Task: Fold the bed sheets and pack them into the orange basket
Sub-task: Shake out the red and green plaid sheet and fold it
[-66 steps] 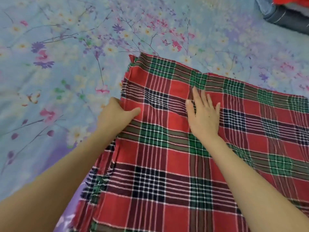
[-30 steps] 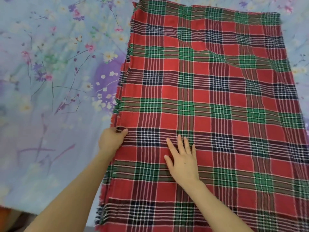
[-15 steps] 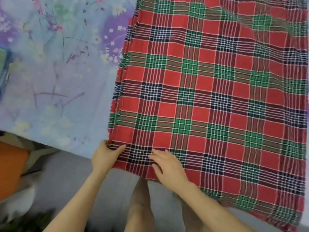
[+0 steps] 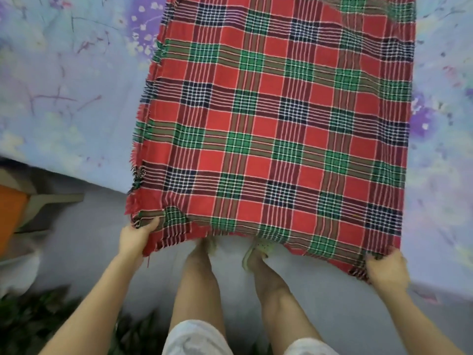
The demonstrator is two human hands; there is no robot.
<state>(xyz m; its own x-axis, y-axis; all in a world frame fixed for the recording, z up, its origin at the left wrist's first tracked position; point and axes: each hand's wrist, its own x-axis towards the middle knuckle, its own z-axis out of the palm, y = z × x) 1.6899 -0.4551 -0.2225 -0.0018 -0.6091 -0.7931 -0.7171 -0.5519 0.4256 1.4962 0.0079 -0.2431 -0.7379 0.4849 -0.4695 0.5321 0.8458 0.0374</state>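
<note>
The left hand pinches the near left corner of the single red plaid sheet, and the right hand clutches its near right corner. The sheet lies spread on the floral bed, its near edge past the bed's edge, covering the toes of two feet. One orange basket, partly in view, stands on the floor at the left.

Right hand moved off the middle of the plaid sheet out to its near right corner, now gripping it. Left hand now pinches the near left corner. Near edge now lifted past the bed edge, over the person's feet.
</note>
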